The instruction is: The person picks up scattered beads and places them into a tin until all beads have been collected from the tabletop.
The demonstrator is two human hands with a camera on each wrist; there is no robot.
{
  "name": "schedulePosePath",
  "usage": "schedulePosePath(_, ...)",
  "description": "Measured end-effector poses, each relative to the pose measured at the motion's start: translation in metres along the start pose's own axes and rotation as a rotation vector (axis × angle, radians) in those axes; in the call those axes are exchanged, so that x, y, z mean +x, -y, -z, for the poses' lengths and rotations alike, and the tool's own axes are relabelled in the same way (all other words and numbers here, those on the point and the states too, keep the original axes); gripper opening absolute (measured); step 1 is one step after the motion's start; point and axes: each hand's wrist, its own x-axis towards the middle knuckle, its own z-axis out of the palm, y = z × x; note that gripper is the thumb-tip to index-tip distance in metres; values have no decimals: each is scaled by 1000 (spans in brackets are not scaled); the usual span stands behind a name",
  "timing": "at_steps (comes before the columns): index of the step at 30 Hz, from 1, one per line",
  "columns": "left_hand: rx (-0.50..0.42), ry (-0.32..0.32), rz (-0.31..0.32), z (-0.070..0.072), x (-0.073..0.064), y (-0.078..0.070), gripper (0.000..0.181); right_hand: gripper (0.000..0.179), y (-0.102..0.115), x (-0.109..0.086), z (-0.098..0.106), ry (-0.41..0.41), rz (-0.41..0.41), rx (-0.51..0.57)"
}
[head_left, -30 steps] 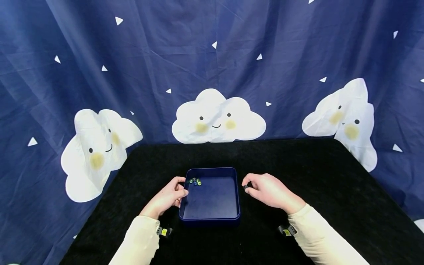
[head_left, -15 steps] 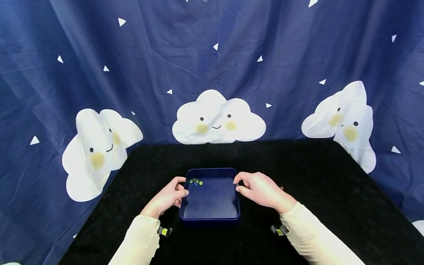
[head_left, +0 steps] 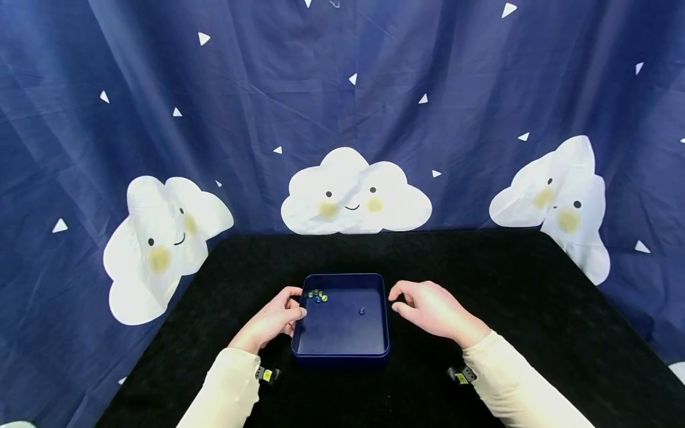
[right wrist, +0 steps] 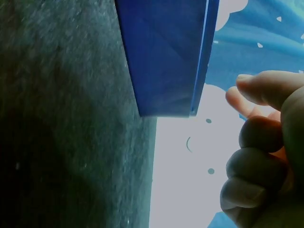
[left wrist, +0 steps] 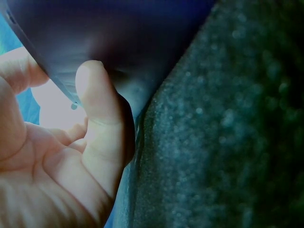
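Observation:
A shallow dark blue square box [head_left: 342, 333] lies on the black cloth in the head view. My left hand [head_left: 275, 315] grips its left wall, thumb over the rim and fingers outside; the left wrist view shows the thumb [left wrist: 97, 95] against the blue side. Several small green, yellow and blue glass marbles [head_left: 324, 298] cluster in the far left corner of the box. One dark blue marble [head_left: 361, 311] sits apart, right of the middle. Just outside the right wall is my right hand [head_left: 436, 309], its thumb and forefinger parted with nothing between them.
Black cloth [head_left: 481, 261] covers the table around the box. Behind it hangs a blue curtain [head_left: 241, 89] printed with white clouds and triangles. Each wrist carries a small black camera, such as the right wrist camera [head_left: 461, 374].
My right hand moved left to the box's right rim, let go of a marble, then drew back right. That marble now lies inside the box. My left hand stayed on the left wall.

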Motion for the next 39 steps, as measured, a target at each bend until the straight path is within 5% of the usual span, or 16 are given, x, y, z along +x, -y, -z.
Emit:
schedulePosePath(5, 8, -7, 4, -1, 1, 0, 53, 13, -12, -7, 3, 22, -21, -4)
schedulePosePath(12, 15, -37, 7, 4, 17, 28, 53, 11, -29, -18, 6, 73, -44, -26)
schedulePosePath(28, 18, -35, 2, 7, 18, 30, 52, 13, -65, -55, 26, 265, -108, -28)
schedulePosePath(39, 26, -44, 10, 6, 17, 27, 50, 17, -77, -74, 34, 311, -27, -25)
